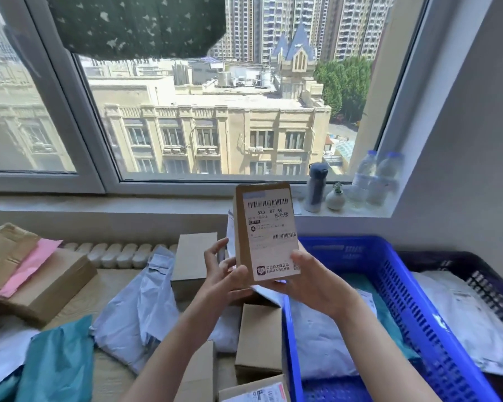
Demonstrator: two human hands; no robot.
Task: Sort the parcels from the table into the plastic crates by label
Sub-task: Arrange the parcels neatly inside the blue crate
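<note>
Two bare forearms rise from the near edge, lifting a small cardboard parcel (pixel 266 233) upright with its label facing the camera.
The left grip (pixel 227 275) pinches the parcel's lower left edge and the right grip (pixel 311 282) cups its bottom right corner. The parcel is held above the tabletop (pixel 79 304), just left of the blue crate (pixel 413 291), with a dark crate (pixel 491 280) further right. It looks light, stiff and not slippery. Holding the long side edges low down should keep the label readable, and one hand could probably carry it.
</note>
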